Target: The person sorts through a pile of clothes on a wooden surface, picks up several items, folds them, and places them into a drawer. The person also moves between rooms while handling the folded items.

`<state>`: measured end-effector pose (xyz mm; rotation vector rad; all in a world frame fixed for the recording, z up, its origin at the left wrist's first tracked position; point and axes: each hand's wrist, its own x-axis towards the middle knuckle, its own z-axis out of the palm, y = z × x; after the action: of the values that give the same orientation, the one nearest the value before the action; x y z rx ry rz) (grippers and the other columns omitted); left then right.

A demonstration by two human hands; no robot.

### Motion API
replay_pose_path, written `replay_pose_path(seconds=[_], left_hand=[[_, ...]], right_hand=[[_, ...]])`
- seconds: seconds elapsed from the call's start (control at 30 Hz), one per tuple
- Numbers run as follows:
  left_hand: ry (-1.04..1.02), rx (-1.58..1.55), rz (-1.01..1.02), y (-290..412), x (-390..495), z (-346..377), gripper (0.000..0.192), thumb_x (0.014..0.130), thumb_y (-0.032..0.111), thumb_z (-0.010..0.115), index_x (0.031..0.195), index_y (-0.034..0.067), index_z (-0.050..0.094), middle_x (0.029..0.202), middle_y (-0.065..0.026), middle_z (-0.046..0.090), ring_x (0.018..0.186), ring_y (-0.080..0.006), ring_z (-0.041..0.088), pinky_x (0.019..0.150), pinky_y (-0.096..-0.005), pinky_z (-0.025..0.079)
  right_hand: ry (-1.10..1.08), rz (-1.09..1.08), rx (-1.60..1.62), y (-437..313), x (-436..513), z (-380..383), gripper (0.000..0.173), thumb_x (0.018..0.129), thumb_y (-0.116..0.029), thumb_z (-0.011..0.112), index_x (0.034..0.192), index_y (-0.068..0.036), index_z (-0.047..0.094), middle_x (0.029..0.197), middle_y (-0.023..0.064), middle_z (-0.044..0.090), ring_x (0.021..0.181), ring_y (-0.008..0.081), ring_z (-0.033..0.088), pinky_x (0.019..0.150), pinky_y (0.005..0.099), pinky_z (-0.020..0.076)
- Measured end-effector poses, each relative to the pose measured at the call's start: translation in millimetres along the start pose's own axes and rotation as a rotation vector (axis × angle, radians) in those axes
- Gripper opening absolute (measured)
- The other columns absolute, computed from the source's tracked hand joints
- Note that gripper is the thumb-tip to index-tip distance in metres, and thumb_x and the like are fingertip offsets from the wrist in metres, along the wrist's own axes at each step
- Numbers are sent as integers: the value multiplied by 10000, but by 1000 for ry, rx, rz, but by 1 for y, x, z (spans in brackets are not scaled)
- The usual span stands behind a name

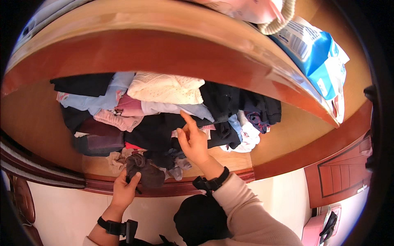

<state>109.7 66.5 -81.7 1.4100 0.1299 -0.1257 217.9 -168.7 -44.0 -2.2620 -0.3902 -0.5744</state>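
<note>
My left hand (124,187) pinches a dark grey-brown cloth item (146,172) at the shelf's front edge. Over the black folded garments (150,126), my right hand (194,141) hovers with index finger and thumb apart and nothing between them. Small crumpled dark and beige fabric pieces (118,161) lie beside the cloth I hold. Behind my right hand rises the clothing pile, with a cream perforated knit garment (167,87) on top, a pink garment with a gathered edge (120,118) and a light blue garment (92,103) to the left.
A red-brown wooden shelf edge (138,49) arches over the pile. On the upper shelf at right is a blue and white plastic package (317,58). White and patterned clothes (251,132) sit right of the pile. A pink box (315,230) stands at the lower right.
</note>
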Motion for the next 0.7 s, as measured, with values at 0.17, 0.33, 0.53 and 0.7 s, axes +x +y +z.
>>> replay_pose_path(seconds=[0.17, 0.33, 0.53, 0.7], left_hand=[[-32, 59, -69, -3, 3, 2, 258, 897, 142, 594, 1109, -3, 564, 986, -26, 616, 895, -85, 527, 815, -243, 439], [-57, 5, -94, -4, 3, 5, 251, 903, 154, 589, 1103, 3, 565, 999, -23, 614, 903, -93, 530, 826, -243, 435], [-42, 17, -83, -2, 0, 6, 272, 913, 182, 581, 1123, 10, 558, 1021, -27, 612, 922, -99, 534, 839, -251, 435], [-38, -96, -125, -3, -2, 6, 297, 914, 212, 585, 1135, 17, 555, 1038, -26, 609, 935, -99, 536, 845, -253, 435]], right_hand=[[-543, 370, -503, 56, -22, 15, 673, 836, -294, 551, 1427, -273, 230, 741, 185, 634, 693, 378, 623, 616, 486, 486], [-512, 422, -388, 67, -28, 26, 720, 849, -308, 539, 1451, -285, 144, 769, 194, 642, 727, 389, 625, 656, 482, 489], [-535, 422, -384, 55, -25, 23, 751, 846, -350, 542, 1459, -268, 117, 794, 192, 649, 773, 386, 628, 700, 471, 493], [-599, 463, -371, 54, -25, 20, 757, 850, -362, 537, 1463, -245, 110, 796, 170, 655, 787, 373, 629, 723, 459, 495]])
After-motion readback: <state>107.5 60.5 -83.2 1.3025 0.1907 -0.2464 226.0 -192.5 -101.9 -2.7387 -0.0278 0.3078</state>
